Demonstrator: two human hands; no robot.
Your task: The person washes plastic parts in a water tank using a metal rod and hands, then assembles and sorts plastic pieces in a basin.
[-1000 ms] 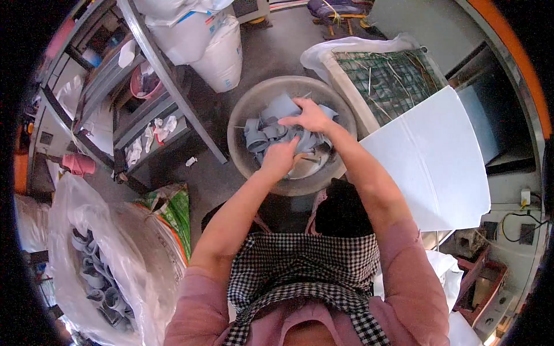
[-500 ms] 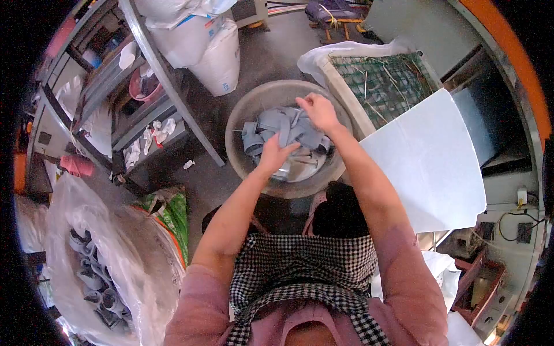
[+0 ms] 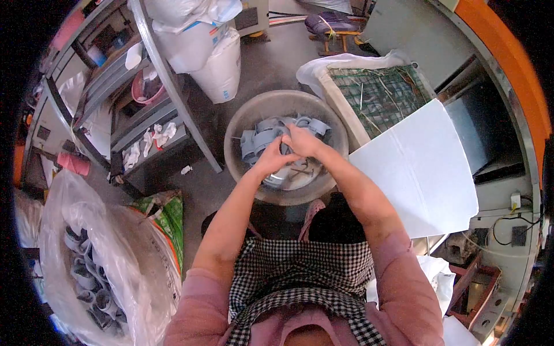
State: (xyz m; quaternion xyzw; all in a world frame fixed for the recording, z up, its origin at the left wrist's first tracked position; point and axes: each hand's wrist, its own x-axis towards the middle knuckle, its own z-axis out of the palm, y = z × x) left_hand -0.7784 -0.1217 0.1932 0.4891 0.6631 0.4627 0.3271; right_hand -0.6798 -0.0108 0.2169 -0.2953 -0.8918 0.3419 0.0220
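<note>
A wide round basin [image 3: 242,180] stands on the floor in front of me, with several grey plastic pipe fittings [image 3: 262,138] heaped in it. Over the heap my two hands meet. My right hand [image 3: 304,143] has its fingers curled around a grey fitting, which they largely cover. Close against it, my left hand [image 3: 272,159] is bent with thumb and fingers around the near side of the same piece. Thin brownish pieces [image 3: 301,168] lie in the near part of the basin, below my hands.
At the lower left, a clear plastic bag [image 3: 138,277] holds more grey fittings. A metal rack [image 3: 173,86] and white sacks [image 3: 222,69] stand beyond it. To the right are a white board [image 3: 418,173] and a bin with green netting [image 3: 375,92].
My right hand has come down and left from the basin's far right side to meet my left hand. The fittings in the middle have shifted, and the view has tilted slightly.
</note>
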